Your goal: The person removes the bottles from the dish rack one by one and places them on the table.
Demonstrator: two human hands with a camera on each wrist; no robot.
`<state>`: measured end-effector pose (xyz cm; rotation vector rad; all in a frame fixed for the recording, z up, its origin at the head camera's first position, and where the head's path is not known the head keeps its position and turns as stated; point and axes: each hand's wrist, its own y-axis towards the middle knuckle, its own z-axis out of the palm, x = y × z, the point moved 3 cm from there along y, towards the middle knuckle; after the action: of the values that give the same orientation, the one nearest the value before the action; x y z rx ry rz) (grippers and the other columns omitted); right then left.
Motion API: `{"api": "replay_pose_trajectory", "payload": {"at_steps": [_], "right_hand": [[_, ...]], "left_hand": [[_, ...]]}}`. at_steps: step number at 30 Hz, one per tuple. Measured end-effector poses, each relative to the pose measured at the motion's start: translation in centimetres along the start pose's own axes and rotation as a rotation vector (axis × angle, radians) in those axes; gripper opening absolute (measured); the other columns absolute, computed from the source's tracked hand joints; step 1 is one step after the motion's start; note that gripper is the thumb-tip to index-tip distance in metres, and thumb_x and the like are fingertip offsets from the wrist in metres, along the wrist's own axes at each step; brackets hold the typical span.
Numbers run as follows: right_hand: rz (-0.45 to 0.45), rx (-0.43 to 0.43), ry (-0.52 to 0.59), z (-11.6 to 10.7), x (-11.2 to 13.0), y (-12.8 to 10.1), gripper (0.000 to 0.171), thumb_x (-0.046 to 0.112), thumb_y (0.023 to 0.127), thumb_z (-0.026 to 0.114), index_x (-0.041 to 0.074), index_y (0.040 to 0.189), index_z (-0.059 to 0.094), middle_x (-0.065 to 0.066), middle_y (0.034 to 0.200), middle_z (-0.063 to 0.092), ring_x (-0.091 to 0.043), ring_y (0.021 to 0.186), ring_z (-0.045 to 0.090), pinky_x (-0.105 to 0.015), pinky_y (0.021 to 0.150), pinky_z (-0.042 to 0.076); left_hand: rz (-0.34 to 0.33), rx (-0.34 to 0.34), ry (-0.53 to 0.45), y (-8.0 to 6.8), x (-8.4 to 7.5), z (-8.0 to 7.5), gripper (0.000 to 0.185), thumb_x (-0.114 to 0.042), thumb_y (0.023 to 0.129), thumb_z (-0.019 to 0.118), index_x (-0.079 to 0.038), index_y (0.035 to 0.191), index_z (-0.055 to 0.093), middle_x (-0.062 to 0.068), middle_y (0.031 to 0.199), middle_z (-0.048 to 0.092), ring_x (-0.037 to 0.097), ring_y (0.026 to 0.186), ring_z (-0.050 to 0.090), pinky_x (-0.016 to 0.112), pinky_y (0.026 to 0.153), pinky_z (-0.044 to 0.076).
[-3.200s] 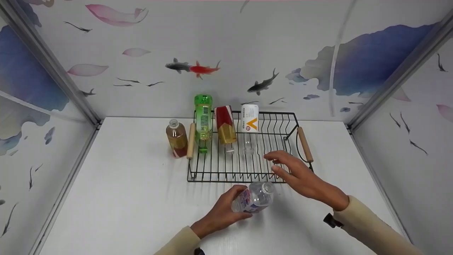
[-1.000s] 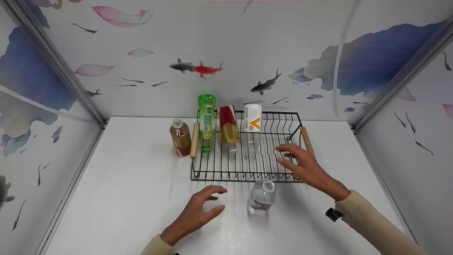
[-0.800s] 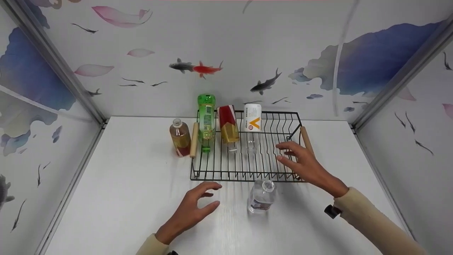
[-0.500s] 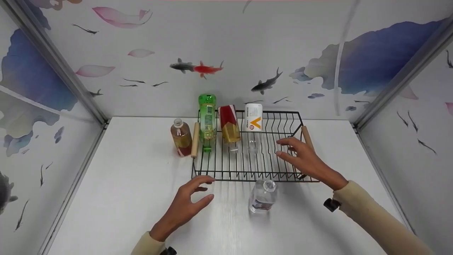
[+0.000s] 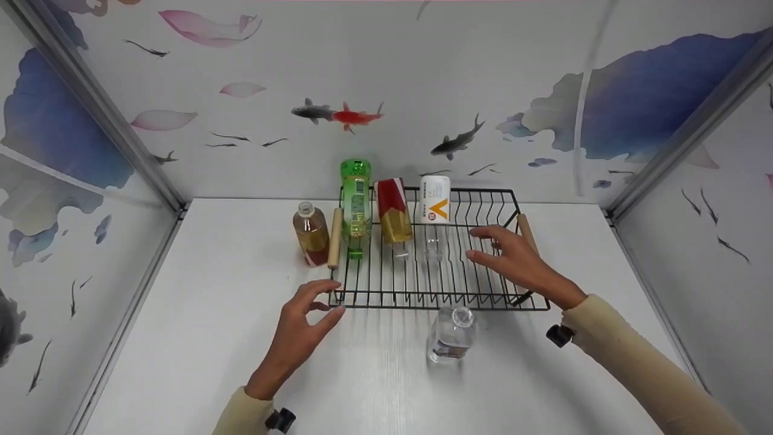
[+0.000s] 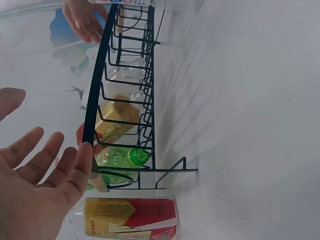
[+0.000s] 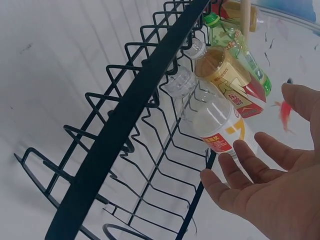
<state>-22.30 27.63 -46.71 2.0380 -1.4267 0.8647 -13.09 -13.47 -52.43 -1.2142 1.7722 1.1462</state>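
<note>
My left hand (image 5: pixel 293 332) is empty, fingers and thumb apart, beside the front left corner of the black wire rack (image 5: pixel 386 307). Over the rack's right part, my right hand (image 5: pixel 516 263) hovers with its fingers spread and nothing in them. Leaning neck-down in the rack are a green bottle (image 5: pixel 356 202), a bottle with a red and gold label (image 5: pixel 394 211) and a clear bottle with a white label (image 5: pixel 435 199). A clear uncapped bottle (image 5: pixel 450 338) stands upright in front of the rack. Left of it all stands an amber bottle (image 5: pixel 311 232), uncapped.
The rack has wooden handles, the left one (image 5: pixel 334 238) close to the amber bottle and the right one (image 5: pixel 528 234) partly behind my right hand. A white table (image 5: pixel 199 338) lies under everything, with printed wall panels (image 5: pixel 386 72) at the back and sides.
My left hand has let go of the clear bottle, which now stands upright, and has moved left and forward to the rack's corner. My right hand has shifted slightly forward.
</note>
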Motion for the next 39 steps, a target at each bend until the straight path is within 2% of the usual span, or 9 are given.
{"api": "replay_pose_trajectory", "payload": {"at_steps": [5,11,15,20,28,39], "right_hand": [[0.002,0.001,-0.021,-0.1,0.0,0.7,0.060,0.029,0.106,0.076,-0.005,0.152,0.058,-0.025,0.154,0.060,-0.044,0.144,0.056,-0.062,0.119,0.046],[-0.011,0.001,-0.029,0.0,0.1,1.7,0.060,0.027,0.106,0.077,-0.007,0.151,0.058,-0.027,0.153,0.060,-0.048,0.143,0.056,-0.065,0.119,0.046],[0.014,0.021,-0.007,0.4,0.1,2.3,0.062,0.029,0.106,0.076,-0.007,0.152,0.057,-0.028,0.154,0.058,-0.049,0.144,0.054,-0.066,0.120,0.044],[0.057,0.048,0.011,0.9,0.0,3.1,0.068,0.035,0.105,0.077,-0.005,0.155,0.055,-0.026,0.156,0.057,-0.047,0.147,0.052,-0.064,0.122,0.043],[0.088,0.058,-0.036,0.8,-0.5,4.4,0.072,0.039,0.104,0.077,-0.004,0.157,0.052,-0.027,0.158,0.055,-0.046,0.147,0.052,-0.064,0.118,0.046],[0.125,0.085,-0.036,0.6,-1.6,5.9,0.080,0.042,0.103,0.077,-0.006,0.160,0.047,-0.030,0.158,0.054,-0.049,0.146,0.051,-0.066,0.118,0.045]], "left_hand": [[-0.042,-0.040,0.009,0.7,1.2,-0.1,0.057,-0.013,0.098,0.086,-0.012,0.150,0.064,0.007,0.153,0.060,0.031,0.139,0.058,0.050,0.105,0.060],[-0.206,-0.016,-0.048,1.2,2.7,0.3,0.078,-0.019,0.098,0.087,-0.011,0.164,0.046,0.015,0.165,0.045,0.040,0.151,0.046,0.060,0.121,0.047],[-0.281,0.010,-0.092,1.5,3.4,0.8,0.088,-0.023,0.098,0.087,-0.012,0.169,0.035,0.017,0.170,0.039,0.041,0.157,0.041,0.061,0.124,0.042],[-0.291,0.020,-0.127,2.0,3.7,1.4,0.098,-0.026,0.096,0.089,-0.012,0.172,0.029,0.019,0.172,0.038,0.042,0.157,0.041,0.063,0.123,0.043],[-0.300,0.036,-0.142,2.2,4.2,1.9,0.103,-0.031,0.096,0.089,-0.008,0.174,0.025,0.022,0.172,0.037,0.047,0.155,0.042,0.066,0.122,0.043],[-0.321,0.056,-0.134,2.5,4.5,2.1,0.107,-0.034,0.095,0.090,-0.012,0.175,0.022,0.022,0.172,0.037,0.047,0.156,0.042,0.067,0.121,0.044]]}}
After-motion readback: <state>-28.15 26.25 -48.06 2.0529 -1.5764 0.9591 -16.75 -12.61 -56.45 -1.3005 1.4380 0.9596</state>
